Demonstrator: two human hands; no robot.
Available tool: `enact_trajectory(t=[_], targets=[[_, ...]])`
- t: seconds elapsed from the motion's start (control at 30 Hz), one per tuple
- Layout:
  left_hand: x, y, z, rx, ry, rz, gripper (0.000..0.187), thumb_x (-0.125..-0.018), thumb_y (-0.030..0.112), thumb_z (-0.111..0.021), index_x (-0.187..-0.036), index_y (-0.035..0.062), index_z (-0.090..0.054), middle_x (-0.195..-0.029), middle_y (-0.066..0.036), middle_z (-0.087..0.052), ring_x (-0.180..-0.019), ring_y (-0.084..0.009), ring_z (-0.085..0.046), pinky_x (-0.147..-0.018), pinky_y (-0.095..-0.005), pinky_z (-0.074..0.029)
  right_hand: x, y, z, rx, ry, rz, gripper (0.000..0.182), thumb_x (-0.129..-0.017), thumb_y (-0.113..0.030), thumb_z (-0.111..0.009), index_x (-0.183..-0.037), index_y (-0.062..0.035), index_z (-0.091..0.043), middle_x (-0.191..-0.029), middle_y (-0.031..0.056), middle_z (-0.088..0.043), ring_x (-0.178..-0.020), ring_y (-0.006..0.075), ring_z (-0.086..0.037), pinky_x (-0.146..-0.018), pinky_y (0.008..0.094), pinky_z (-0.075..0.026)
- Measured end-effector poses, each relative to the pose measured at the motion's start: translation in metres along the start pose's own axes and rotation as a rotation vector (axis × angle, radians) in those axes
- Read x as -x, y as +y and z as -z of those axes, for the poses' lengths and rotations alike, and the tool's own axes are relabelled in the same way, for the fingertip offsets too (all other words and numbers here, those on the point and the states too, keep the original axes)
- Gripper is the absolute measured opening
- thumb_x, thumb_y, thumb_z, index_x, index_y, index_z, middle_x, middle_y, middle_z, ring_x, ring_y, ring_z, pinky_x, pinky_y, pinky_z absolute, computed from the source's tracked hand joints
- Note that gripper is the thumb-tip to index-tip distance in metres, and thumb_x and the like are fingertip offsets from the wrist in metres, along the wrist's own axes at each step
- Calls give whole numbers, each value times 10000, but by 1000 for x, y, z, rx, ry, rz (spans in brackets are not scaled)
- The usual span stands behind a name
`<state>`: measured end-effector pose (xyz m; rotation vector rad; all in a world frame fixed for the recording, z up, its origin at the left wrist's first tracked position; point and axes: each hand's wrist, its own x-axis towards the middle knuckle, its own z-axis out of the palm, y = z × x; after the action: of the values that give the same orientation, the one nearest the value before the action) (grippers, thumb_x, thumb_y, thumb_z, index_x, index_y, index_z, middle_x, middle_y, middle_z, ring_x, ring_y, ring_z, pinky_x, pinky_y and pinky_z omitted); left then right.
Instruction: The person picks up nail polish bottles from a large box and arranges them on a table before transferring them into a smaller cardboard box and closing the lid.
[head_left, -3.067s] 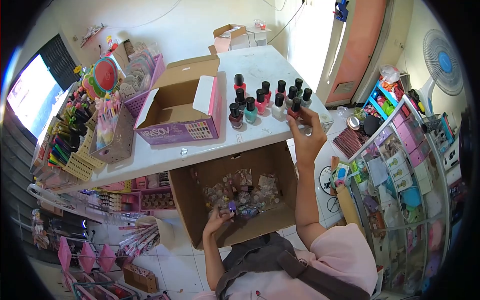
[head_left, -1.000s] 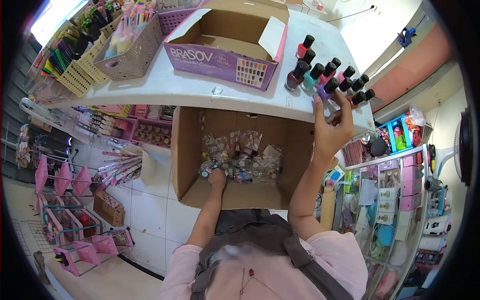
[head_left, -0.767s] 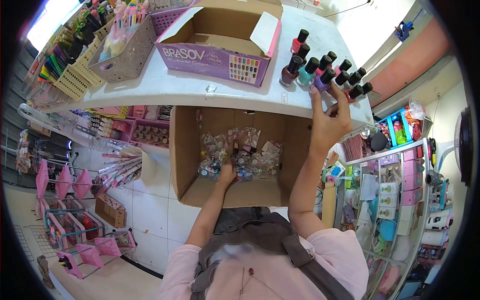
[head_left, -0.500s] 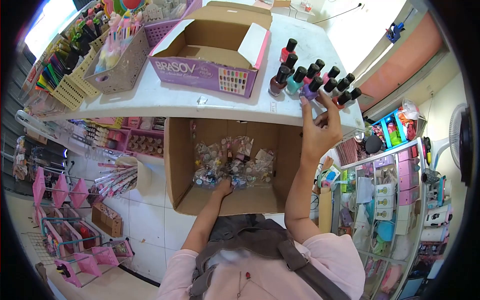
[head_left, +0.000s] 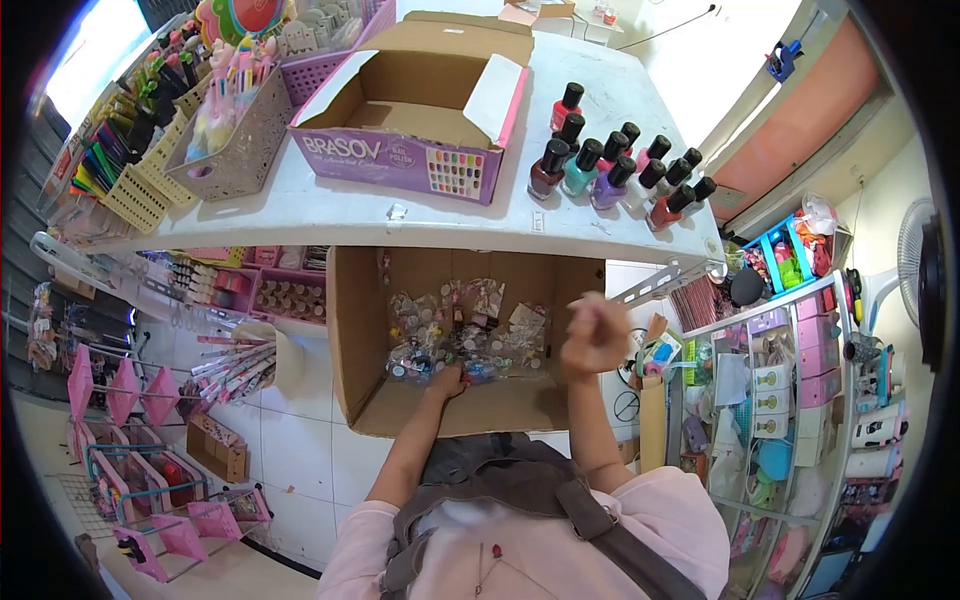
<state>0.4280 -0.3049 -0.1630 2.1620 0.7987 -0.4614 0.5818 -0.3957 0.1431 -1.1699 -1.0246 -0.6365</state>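
Note:
My left hand (head_left: 446,381) is low inside an open cardboard box (head_left: 510,408), its fingers curled among small clear plastic packets (head_left: 425,318). What it grips is too small to make out. My right hand (head_left: 597,338) is in the air at the box's right side, below the table edge. It is smeared by motion, so its fingers do not show clearly. Above it, several nail polish bottles stand upright in a group on the white table, among them a purple bottle (head_left: 608,188), a teal bottle (head_left: 580,177) and a dark brown bottle (head_left: 546,177).
An open purple BRASOV nail polish carton (head_left: 390,165) sits on the white table (head_left: 440,222), left of the bottles. Baskets of pens (head_left: 225,150) stand at the table's left. Stocked shelves (head_left: 770,400) are at right, with pink racks (head_left: 130,385) at left.
My right hand has left the purple bottle and come down beside the box; that bottle now stands with the others. My left hand stays among the packets. The view has shifted slightly.

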Motion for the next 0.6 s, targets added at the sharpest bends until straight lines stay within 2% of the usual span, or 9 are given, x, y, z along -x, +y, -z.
enact_trajectory(t=[0.03, 0.17, 0.2, 0.27, 0.33, 0.4, 0.47, 0.53, 0.6], targets=[[4, 2, 2, 2, 0, 7, 459, -680, 234, -628, -1022, -13, -445, -981, -220, -539, -916, -345, -526, -762, -402, -423, 14, 0, 0, 45, -146, -2, 131, -757, 14, -533, -888, 14, -535, -715, 124, -559, -519, 94, -508, -480, 213, -433], [6, 14, 4, -15, 49, -4, 449, -683, 225, -625, -1042, 6, -467, -937, -214, -567, -895, -361, -537, -756, -405, -435, 109, 51, -17, 89, -700, -675, 145, -738, -20, -535, -876, -18, -580, -724, 128, -592, -555, 208, -561, -526, 273, -456], [4, 12, 4, -34, 59, 16, 445, -673, 235, -640, -1022, 0, -495, -936, -216, -566, -893, -368, -535, -743, -402, -439, 144, 75, -18, 84, -699, -678, 145, -738, -20, -535, -876, -18, -580, -724, 128, -592, -555, 208, -561, -526, 273, -456], [13, 13, 22, -42, -25, 28, 428, -661, 239, -653, -988, -7, -527, -930, -204, -574, -868, -351, -549, -728, -384, -442, 207, 113, -18, 220, -965, -548, 235, -700, 19, -504, -908, -54, -584, -807, 119, -593, -738, 291, -577, -672, 328, -469], [20, 2, 28, -47, -106, 43, 412, -650, 243, -667, -953, -14, -559, -924, -193, -582, -843, -333, -564, -713, -367, -445, 226, 121, -22, 318, -1003, -469, 271, -677, 13, -513, -931, -60, -577, -876, 127, -570, -818, 300, -549, -720, 361, -449], [21, -22, 23, 499, -101, 3, 343, -654, 226, -685, -888, -11, -604, -888, -130, -602, -816, -221, -581, -686, -291, -443, 240, 128, -28, 409, -1042, -375, 311, -654, 7, -523, -953, -66, -570, -945, 134, -547, -897, 309, -521, -769, 394, -429], [54, 2, 59, 658, -132, -18, 340, -684, 210, -672, -932, -8, -590, -878, -96, -594, -795, -169, -566, -666, -262, -434, 254, 137, -37, 666, -1175, -327, 346, -638, -19, -541, -977, -87, -549, -1046, 136, -478, -990, 307, -455, -809, 407, -401], [90, 29, 86, 818, -156, -39, 340, -713, 193, -659, -976, -6, -575, -869, -61, -585, -775, -117, -551, -646, -232, -426, 268, 147, -44, 707, -1121, -218, 333, -645, -29, -538, -974, -83, -544, -1048, 131, -472, -981, 309, -455, -801, 409, -404], [114, 48, 94, 1445, -257, -234, 357, -767, 170, -613, -1059, -13, -521, -859, -39, -556, -729, -84, -516, -619, -208, -417, 273, 148, -47, 748, -1065, -113, 321, -652, -38, -535, -971, -79, -538, -1049, 126, -465, -972, 311, -455, -792, 410, -406]])
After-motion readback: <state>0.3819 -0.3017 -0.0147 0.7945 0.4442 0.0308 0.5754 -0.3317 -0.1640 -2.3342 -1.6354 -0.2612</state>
